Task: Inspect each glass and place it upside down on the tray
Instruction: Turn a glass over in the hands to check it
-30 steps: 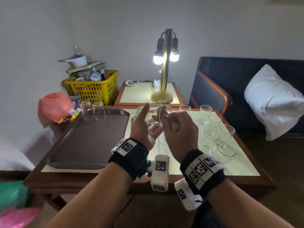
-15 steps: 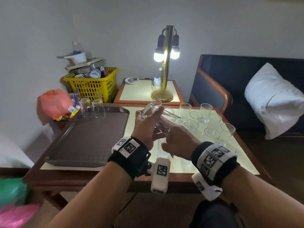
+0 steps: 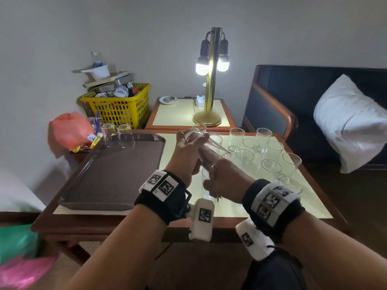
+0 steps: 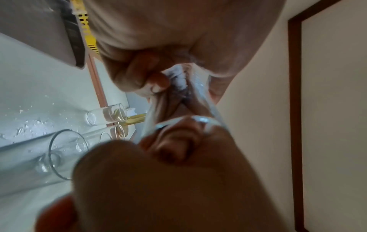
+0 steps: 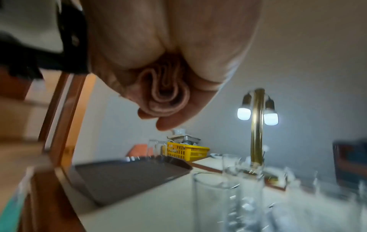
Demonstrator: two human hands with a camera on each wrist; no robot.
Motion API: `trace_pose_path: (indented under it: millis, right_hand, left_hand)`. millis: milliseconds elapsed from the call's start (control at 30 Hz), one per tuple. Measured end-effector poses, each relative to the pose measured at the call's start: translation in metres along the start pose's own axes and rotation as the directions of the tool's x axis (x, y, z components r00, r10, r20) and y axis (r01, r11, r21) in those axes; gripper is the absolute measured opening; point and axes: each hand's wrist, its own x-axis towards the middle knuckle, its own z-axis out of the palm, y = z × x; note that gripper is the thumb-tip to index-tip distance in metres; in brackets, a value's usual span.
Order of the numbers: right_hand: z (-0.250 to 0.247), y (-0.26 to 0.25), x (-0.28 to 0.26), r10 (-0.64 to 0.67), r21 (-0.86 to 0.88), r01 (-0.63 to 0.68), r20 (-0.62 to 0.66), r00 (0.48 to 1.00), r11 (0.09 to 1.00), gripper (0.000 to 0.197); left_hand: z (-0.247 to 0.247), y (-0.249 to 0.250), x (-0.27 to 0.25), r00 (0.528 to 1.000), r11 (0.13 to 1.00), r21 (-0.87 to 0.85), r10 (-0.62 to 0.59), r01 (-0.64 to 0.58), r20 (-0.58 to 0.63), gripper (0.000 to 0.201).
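Note:
My left hand (image 3: 187, 151) grips a clear glass (image 3: 206, 143) above the table, tilted with its base up and away and its rim toward my right hand. In the left wrist view the fingers (image 4: 139, 75) wrap the glass (image 4: 202, 97). My right hand (image 3: 219, 183) hangs just below the rim with its fingers curled into a fist (image 5: 166, 102) that holds nothing, over an upright glass (image 3: 206, 185). The brown tray (image 3: 113, 174) lies on the table's left half, with two glasses (image 3: 110, 135) upside down at its far left corner. Several upright glasses (image 3: 249, 151) stand on the right half.
A lit brass lamp (image 3: 209, 80) stands on a side table behind. A yellow basket (image 3: 119, 107) and an orange bag (image 3: 69, 130) sit beyond the tray. To the right, a dark sofa holds a white pillow (image 3: 351, 122). The wooden table edge (image 3: 125, 225) runs under my wrists.
Both hands have come down from in front of the lamp. My right hand has let go of the glass and dropped toward me. My left hand has tipped the glass base-up.

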Motion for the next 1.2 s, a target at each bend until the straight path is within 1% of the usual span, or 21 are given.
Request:
trace_pose_path:
  millis: [67,133,200,267,333,367,400,467,533,567,633,700,733,800,833,867,933,1000,1067,1133,1200]
  right_hand:
    - [-0.005,-0.001,-0.002,0.054,0.462,-0.072,0.051,0.997,0.884,0.039]
    - [-0.013,-0.004,-0.005,0.012,0.656,-0.07,0.092,0.996,0.751,0.044]
    - [-0.016,-0.006,-0.007,0.01,0.457,-0.036,0.059,0.998,0.889,0.049]
    - [-0.017,-0.003,-0.004,-0.087,-0.017,0.087,-0.026,0.996,0.996,0.046]
    - [-0.013,-0.006,-0.003,-0.151,-0.421,0.145,0.019,0.988,0.895,0.046]
    - [-0.009,-0.005,-0.002,-0.157,-0.466,0.149,0.021,0.987,0.872,0.045]
    - [-0.006,-0.004,0.001,-0.145,-0.376,0.14,0.015,0.989,0.916,0.046]
    - [-0.007,-0.007,-0.001,-0.052,0.133,0.052,-0.008,0.999,0.99,0.056]
    - [-0.01,-0.012,-0.01,0.013,0.594,-0.059,0.081,0.997,0.803,0.06]
    - [-0.011,-0.014,-0.012,0.003,0.68,-0.069,0.097,0.995,0.73,0.057]
    - [-0.012,-0.013,-0.012,0.019,0.599,-0.049,0.057,0.998,0.8,0.048]
    - [-0.011,-0.006,-0.006,-0.002,0.24,0.016,-0.06,0.998,0.971,0.065]
    - [-0.011,-0.004,-0.004,-0.081,-0.024,0.079,-0.088,0.993,0.997,0.072]
    - [-0.008,-0.004,0.0,-0.194,-0.411,0.165,-0.03,0.981,0.897,0.071]
    - [-0.008,-0.003,0.001,-0.202,-0.46,0.172,-0.016,0.979,0.871,0.068]
    - [-0.006,-0.003,0.004,-0.187,-0.419,0.168,-0.004,0.982,0.892,0.068]
    - [-0.007,-0.008,0.006,-0.112,-0.05,0.112,-0.009,0.994,0.992,0.066]
    - [-0.012,-0.018,0.001,-0.046,0.441,0.025,0.037,0.998,0.897,0.056]
    - [-0.018,-0.024,-0.005,-0.045,0.605,-0.004,0.066,0.997,0.796,0.049]
    - [-0.017,-0.017,-0.001,-0.005,0.39,-0.002,0.019,1.0,0.921,0.064]
    - [-0.013,-0.015,0.0,-0.126,-0.13,0.116,-0.072,0.989,0.985,0.071]
  left_hand:
    - [0.001,-0.008,-0.005,0.999,0.991,-0.126,0.044,-0.042,0.007,0.026]
    - [0.002,-0.01,-0.009,0.997,0.984,-0.165,0.071,-0.066,0.022,0.025]
    - [0.002,-0.006,-0.01,0.998,0.994,-0.088,0.062,-0.06,0.018,0.027]
    - [0.002,0.002,-0.007,0.998,0.998,0.025,0.059,-0.058,-0.023,0.03]
    - [0.004,0.008,-0.002,0.997,0.996,0.072,0.058,-0.055,-0.048,0.029]
    - [0.005,0.01,-0.002,0.997,0.996,0.079,0.054,-0.05,-0.054,0.03]
    - [0.006,0.009,-0.003,0.997,0.996,0.068,0.053,-0.049,-0.058,0.03]
    - [0.008,0.005,-0.007,0.995,0.997,-0.02,0.078,-0.08,-0.059,0.027]
    - [0.009,0.0,-0.011,0.989,0.979,-0.144,0.142,-0.147,-0.047,0.027]
    - [0.008,-0.002,-0.011,0.987,0.973,-0.162,0.16,-0.163,-0.035,0.03]
    - [0.007,-0.003,-0.01,0.987,0.982,-0.1,0.159,-0.159,-0.007,0.038]
    - [0.006,0.003,-0.006,0.991,0.991,-0.003,0.136,-0.136,-0.018,0.048]
    - [0.007,0.005,-0.005,0.99,0.991,0.024,0.136,-0.135,-0.028,0.053]
    - [0.008,0.01,-0.003,0.989,0.989,0.034,0.144,-0.142,-0.041,0.052]
    - [0.008,0.011,-0.003,0.989,0.989,0.041,0.142,-0.14,-0.049,0.048]
    - [0.007,0.011,-0.005,0.989,0.99,0.036,0.139,-0.137,-0.051,0.045]
    - [0.006,0.008,-0.008,0.988,0.987,-0.033,0.153,-0.154,-0.03,0.045]
    - [0.005,0.004,-0.011,0.982,0.969,-0.154,0.189,-0.191,-0.029,0.046]
    - [0.004,0.004,-0.011,0.98,0.968,-0.157,0.198,-0.194,0.006,0.045]
    - [0.003,0.008,-0.012,0.986,0.985,-0.05,0.165,-0.165,0.009,0.049]
    - [0.003,0.012,-0.008,0.986,0.987,0.033,0.161,-0.159,-0.052,0.053]
